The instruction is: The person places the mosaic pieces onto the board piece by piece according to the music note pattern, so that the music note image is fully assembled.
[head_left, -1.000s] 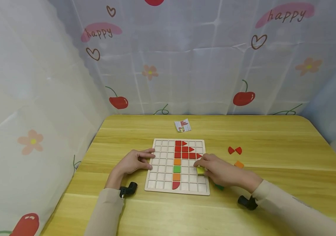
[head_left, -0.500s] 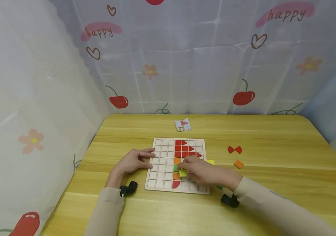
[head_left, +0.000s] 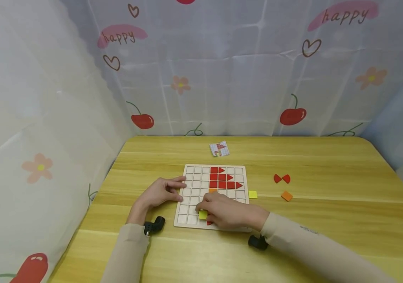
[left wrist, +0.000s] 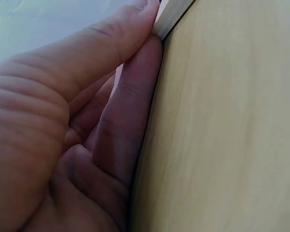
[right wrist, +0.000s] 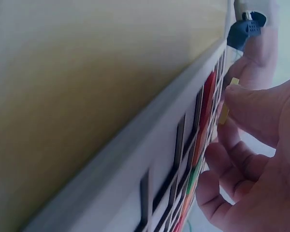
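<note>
A yellow square tile (head_left: pixel 202 215) is pinched by my right hand (head_left: pixel 228 210), low over the lower part of the wooden grid board (head_left: pixel 196 184). In the right wrist view the yellow tile (right wrist: pixel 228 102) shows edge-on at the thumb tip. My left hand (head_left: pixel 160 193) rests at the board's left edge, thumb and fingers touching it. Red squares and triangles (head_left: pixel 221 184) fill parts of the upper rows. Below them an orange tile (head_left: pixel 213 190) shows; the right hand hides most of that column. A green tile (right wrist: pixel 190 181) appears there in the right wrist view.
Right of the board lie a yellow tile (head_left: pixel 253 194), an orange tile (head_left: pixel 286 196) and two red quarter-round pieces (head_left: pixel 281 179) on the wooden table (head_left: pixel 152 155). A small printed pattern card (head_left: pixel 219 149) lies behind the board. A cherry-patterned curtain (head_left: pixel 240 90) encloses the table.
My right hand has carried the yellow tile left across the board, from its right side to the lower middle. Another yellow tile at the right is uncovered. The left hand has stayed put.
</note>
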`<state>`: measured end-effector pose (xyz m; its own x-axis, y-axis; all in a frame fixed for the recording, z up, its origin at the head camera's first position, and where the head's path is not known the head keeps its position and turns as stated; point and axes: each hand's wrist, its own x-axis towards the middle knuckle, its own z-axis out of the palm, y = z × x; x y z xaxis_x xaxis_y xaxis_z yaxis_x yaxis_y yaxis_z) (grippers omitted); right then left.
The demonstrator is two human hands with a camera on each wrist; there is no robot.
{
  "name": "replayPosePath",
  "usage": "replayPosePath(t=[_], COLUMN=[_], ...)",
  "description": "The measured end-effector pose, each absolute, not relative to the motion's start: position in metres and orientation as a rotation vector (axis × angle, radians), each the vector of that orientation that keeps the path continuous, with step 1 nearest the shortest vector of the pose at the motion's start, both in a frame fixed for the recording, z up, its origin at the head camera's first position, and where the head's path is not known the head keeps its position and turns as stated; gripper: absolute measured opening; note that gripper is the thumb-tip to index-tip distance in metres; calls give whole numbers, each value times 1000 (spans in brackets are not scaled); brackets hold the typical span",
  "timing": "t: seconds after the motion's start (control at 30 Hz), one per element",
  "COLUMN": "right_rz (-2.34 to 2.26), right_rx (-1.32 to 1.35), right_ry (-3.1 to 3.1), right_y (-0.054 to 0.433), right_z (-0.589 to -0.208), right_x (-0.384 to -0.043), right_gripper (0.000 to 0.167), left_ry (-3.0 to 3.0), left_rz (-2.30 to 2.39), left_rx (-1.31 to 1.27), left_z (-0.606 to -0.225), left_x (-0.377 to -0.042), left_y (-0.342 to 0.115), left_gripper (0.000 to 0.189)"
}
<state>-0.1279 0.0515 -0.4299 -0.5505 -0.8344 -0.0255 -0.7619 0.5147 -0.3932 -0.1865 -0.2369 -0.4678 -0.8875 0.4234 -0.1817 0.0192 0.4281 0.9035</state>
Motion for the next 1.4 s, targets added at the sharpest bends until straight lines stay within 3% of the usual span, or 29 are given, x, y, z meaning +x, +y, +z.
replayPosePath(t=[0.53,1.4], right_rz=[-406,-479], right_rx=[-1359,-1393], right_ry=[2603,2560], right_y=[37,34], right_z=[-431,-428], right_x=[-122,-131], right_gripper=[33,20], left_ry=[2306,2294], left_rz=[1439,1456], left_rx=[366,371], left_z=[-466,-463], left_x=[-186,-185], left_y=[-236,-236], left_gripper=[41,42])
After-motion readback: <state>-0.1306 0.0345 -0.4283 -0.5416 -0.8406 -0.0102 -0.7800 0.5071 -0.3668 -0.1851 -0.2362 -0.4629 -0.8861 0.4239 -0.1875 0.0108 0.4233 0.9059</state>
